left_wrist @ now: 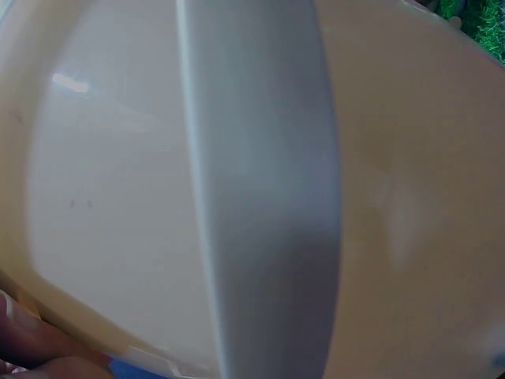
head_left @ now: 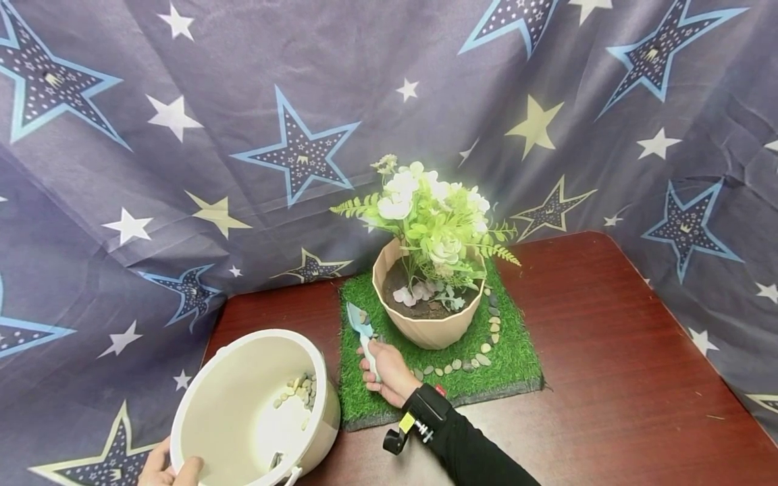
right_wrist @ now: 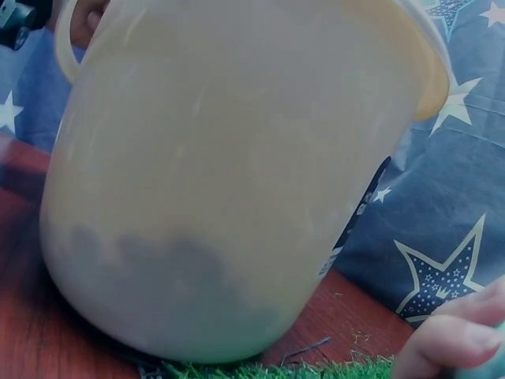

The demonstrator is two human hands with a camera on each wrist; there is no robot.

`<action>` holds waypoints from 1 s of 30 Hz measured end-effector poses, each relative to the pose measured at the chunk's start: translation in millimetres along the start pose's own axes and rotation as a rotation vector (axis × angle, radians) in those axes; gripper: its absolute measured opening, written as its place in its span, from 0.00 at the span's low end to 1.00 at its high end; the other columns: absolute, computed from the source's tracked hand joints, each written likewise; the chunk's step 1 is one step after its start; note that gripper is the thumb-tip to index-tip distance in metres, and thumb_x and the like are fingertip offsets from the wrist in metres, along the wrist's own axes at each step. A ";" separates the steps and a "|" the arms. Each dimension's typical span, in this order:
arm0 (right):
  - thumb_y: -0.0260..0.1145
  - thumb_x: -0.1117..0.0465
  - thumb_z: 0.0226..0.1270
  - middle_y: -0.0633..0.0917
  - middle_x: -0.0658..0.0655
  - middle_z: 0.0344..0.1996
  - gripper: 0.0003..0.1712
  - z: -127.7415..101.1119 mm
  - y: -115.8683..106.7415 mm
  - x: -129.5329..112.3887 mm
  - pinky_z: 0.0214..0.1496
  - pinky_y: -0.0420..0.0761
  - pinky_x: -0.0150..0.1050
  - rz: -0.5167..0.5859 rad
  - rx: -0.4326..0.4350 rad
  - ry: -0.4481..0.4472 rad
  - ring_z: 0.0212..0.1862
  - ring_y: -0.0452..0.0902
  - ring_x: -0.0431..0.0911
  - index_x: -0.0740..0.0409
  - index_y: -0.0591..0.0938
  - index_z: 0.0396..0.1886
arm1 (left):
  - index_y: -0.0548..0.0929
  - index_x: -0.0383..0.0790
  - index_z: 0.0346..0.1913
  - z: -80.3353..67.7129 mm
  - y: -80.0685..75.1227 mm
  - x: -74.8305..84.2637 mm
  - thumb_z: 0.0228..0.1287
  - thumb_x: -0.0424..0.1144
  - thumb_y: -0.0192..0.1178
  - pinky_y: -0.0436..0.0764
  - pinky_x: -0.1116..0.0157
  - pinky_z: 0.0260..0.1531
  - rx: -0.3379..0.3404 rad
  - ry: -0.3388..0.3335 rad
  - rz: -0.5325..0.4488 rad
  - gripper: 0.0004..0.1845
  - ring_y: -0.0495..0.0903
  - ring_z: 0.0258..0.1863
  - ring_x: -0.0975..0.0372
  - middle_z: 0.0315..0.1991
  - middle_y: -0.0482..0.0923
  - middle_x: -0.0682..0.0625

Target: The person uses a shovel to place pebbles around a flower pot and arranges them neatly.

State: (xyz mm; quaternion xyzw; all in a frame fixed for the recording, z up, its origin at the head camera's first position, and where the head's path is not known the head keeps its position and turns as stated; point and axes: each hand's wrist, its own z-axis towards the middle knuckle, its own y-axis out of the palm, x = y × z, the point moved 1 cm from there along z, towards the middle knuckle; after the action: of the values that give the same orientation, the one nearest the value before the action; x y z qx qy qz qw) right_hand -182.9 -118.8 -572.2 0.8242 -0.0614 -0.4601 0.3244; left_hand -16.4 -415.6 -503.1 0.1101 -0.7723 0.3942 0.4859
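Note:
My right hand [head_left: 383,368] grips the handle of a small pale-blue trowel [head_left: 360,325] over a green turf mat [head_left: 516,358]; its blade points up beside a beige pot [head_left: 425,327] of white flowers [head_left: 425,209]. My left hand [head_left: 167,469] grips the near rim of a tilted cream bucket [head_left: 243,405] holding several pebbles [head_left: 298,390]. The left wrist view is filled by the bucket's inside [left_wrist: 118,197]. In the right wrist view the bucket's outer wall [right_wrist: 237,181] looms, with a fingertip [right_wrist: 450,339] at the lower right.
A curved line of pebbles [head_left: 480,351] lies on the turf around the pot. The mat sits on a dark red wooden table [head_left: 608,378]. Star-patterned blue cloth [head_left: 182,135] hangs behind and on both sides.

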 end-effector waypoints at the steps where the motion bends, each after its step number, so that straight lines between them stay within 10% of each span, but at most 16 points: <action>1: 0.39 0.55 0.87 0.68 0.46 0.24 0.22 -0.1 0.0 -0.3 0.15 0.58 0.23 0.011 -0.002 0.005 0.19 0.58 0.34 0.69 0.69 0.58 | 0.65 0.30 0.72 0.5 -0.3 -1.3 0.58 0.25 0.52 0.84 0.66 0.14 0.000 -0.002 -0.012 0.35 0.81 0.13 0.70 0.16 0.80 0.64; 5: 0.38 0.55 0.87 0.68 0.46 0.24 0.23 -0.2 -1.0 -1.2 0.15 0.58 0.23 0.056 -0.010 0.016 0.19 0.57 0.33 0.71 0.68 0.60 | 0.72 0.54 0.58 2.3 -1.0 -5.4 0.58 0.25 0.53 0.84 0.68 0.15 -0.002 -0.007 -0.051 0.27 0.81 0.13 0.71 0.15 0.78 0.70; 12: 0.36 0.55 0.87 0.68 0.46 0.24 0.23 -1.2 -2.1 -3.6 0.15 0.57 0.22 0.132 -0.012 0.019 0.18 0.56 0.32 0.70 0.69 0.59 | 0.70 0.36 0.67 4.4 -0.5 -7.9 0.56 0.24 0.53 0.84 0.68 0.15 0.020 0.038 -0.038 0.32 0.79 0.13 0.73 0.16 0.78 0.67; 18: 0.37 0.55 0.87 0.68 0.45 0.24 0.24 -3.7 -2.2 -4.6 0.15 0.58 0.22 0.139 -0.013 0.019 0.18 0.56 0.32 0.71 0.68 0.62 | 0.67 0.67 0.47 5.0 0.8 -12.4 0.55 0.24 0.53 0.83 0.70 0.15 0.038 0.036 -0.089 0.29 0.79 0.13 0.75 0.16 0.75 0.76; 30: 0.39 0.53 0.87 0.68 0.45 0.23 0.24 -14.2 -3.0 -1.5 0.15 0.58 0.22 0.113 -0.025 0.014 0.18 0.57 0.32 0.69 0.70 0.59 | 0.73 0.53 0.54 5.2 0.2 -11.0 0.55 0.22 0.54 0.82 0.72 0.14 0.047 0.071 -0.062 0.27 0.78 0.13 0.75 0.16 0.75 0.74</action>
State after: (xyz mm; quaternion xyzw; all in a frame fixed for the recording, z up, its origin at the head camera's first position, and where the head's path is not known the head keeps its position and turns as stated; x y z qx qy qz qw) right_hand -172.9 -109.1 -567.7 0.8185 -0.0997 -0.4361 0.3605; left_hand -14.4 -421.6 -513.5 0.1312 -0.7413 0.4007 0.5222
